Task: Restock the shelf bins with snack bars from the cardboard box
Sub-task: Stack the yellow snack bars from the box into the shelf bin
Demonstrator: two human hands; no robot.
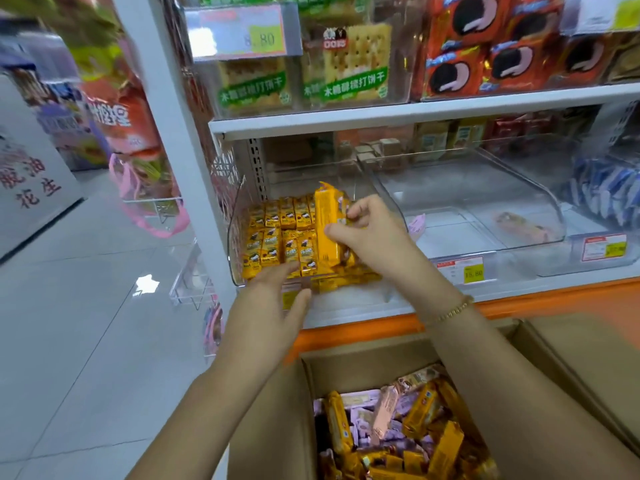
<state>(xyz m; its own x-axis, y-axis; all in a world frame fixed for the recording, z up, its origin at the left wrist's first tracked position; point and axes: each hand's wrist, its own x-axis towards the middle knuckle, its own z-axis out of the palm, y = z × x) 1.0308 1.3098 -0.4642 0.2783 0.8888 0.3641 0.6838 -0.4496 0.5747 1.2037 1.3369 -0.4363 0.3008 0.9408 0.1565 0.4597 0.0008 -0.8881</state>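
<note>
My right hand (pixel 372 233) grips a bunch of yellow snack bars (pixel 327 226) upright over the right part of a clear shelf bin (pixel 237 216). That bin holds rows of yellow snack bars (pixel 277 237) standing on end. My left hand (pixel 273 303) reaches to the bin's front edge with fingers extended, touching the front row of bars. Below, an open cardboard box (pixel 277 420) holds several loose yellow, pink and lilac snack bars (pixel 398 427).
A second clear bin (pixel 550 199) to the right holds a single pink bar (pixel 523 225). Further right are blue-and-white packets (pixel 606 192). The shelf above carries cracker packs (pixel 349 64) and red cookie packs (pixel 485 57). Tiled floor (pixel 86 306) lies to the left.
</note>
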